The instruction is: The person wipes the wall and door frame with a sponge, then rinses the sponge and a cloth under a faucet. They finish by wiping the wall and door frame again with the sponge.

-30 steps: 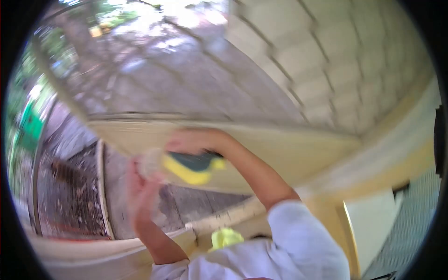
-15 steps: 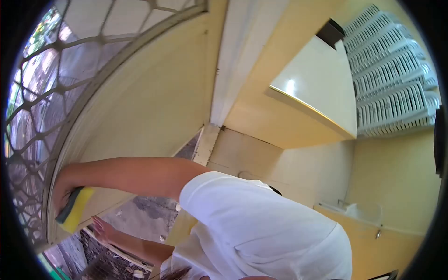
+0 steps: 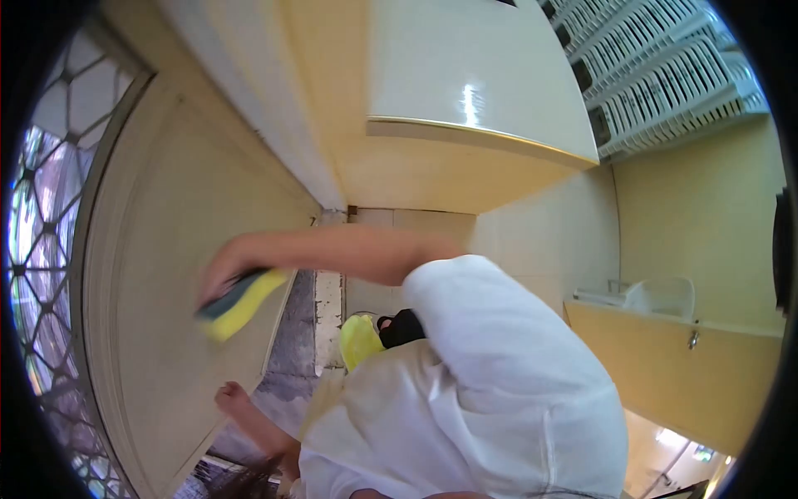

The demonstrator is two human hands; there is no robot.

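Note:
My right hand (image 3: 229,270) is closed around a yellow sponge (image 3: 245,312) with a dark green scouring side. It holds the sponge over the flat cream panel of a door (image 3: 179,208), and hand and sponge are a little blurred. Lower down, my left hand (image 3: 233,397) has its fingers curled at the edge of the same door. A metal lattice (image 3: 50,224) runs along the door's far side.
A white-topped cabinet (image 3: 465,75) stands beyond the door frame. Stacked white plastic chairs (image 3: 665,91) are at upper right. A yellow-green object (image 3: 359,339) lies by a dark-clad foot (image 3: 403,328) near the threshold. Another wooden panel with a latch (image 3: 673,349) is at right.
My right hand has moved with the sponge from the lattice side towards the middle of the panel. My left hand's fingers, stretched out before, are now curled. The view has turned.

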